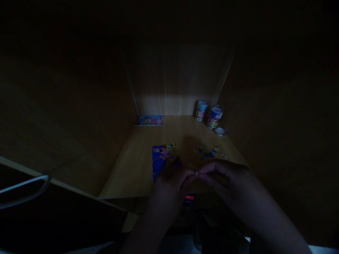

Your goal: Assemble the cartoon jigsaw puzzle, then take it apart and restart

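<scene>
The scene is very dark. My left hand and my right hand meet fingertip to fingertip over the near edge of a wooden desk. Both pinch a tiny pale thing, too small to name. Just beyond my left hand lies a partly assembled cartoon jigsaw, mostly blue. Several loose puzzle pieces lie scattered ahead of my right hand.
Two cartoon-printed cans stand at the back right, with a round lid lying beside them. A picture card lies at the back left. Wooden walls enclose the desk on three sides. A metal chair rail shows at the lower left.
</scene>
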The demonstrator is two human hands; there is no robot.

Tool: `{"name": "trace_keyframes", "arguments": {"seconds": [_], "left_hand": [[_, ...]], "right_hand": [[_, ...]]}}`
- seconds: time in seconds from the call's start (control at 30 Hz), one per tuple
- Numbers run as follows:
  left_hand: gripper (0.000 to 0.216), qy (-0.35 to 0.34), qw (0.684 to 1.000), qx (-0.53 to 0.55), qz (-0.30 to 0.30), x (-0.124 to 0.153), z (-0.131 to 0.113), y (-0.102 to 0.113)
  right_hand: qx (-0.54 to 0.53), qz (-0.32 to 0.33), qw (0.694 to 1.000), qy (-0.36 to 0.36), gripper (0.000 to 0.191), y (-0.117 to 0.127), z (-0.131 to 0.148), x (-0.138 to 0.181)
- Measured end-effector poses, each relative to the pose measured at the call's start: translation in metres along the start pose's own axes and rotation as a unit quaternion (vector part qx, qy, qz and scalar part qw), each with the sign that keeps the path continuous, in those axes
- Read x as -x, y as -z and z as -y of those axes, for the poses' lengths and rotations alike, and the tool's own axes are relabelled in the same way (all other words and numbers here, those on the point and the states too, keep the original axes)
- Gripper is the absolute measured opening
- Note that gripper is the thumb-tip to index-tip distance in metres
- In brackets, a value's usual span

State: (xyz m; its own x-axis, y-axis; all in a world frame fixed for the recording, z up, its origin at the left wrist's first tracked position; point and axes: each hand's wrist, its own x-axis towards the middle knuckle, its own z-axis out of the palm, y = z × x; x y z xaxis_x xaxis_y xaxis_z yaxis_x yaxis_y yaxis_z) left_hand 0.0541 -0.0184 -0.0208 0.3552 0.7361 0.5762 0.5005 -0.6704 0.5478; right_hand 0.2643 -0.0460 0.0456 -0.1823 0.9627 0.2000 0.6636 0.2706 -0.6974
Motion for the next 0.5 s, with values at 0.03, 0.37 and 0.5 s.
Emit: {"name": "trace_keyframes", "arguments": {"seconds": [0.03,0.37,0.5], "left_hand": [[0.012,-0.001,1.0,0.013,-0.002,-0.001,0.001,0.001],[0.02,-0.069,0.986,-0.138,0.07,-0.011,-0.002,-0.006],[0.016,-0.046,0.979,-0.163,0.111,-0.014,-0.003,-0.01]], "right_hand": [[0.009,-0.015,1.0,-0.015,0.013,0.002,0.0,0.002],[0.313,-0.091,0.932,-0.159,0.024,0.004,-0.053,0.0],[0.282,-0.084,0.948,-0.123,0.024,0.0,-0.065,-0.005]]}}
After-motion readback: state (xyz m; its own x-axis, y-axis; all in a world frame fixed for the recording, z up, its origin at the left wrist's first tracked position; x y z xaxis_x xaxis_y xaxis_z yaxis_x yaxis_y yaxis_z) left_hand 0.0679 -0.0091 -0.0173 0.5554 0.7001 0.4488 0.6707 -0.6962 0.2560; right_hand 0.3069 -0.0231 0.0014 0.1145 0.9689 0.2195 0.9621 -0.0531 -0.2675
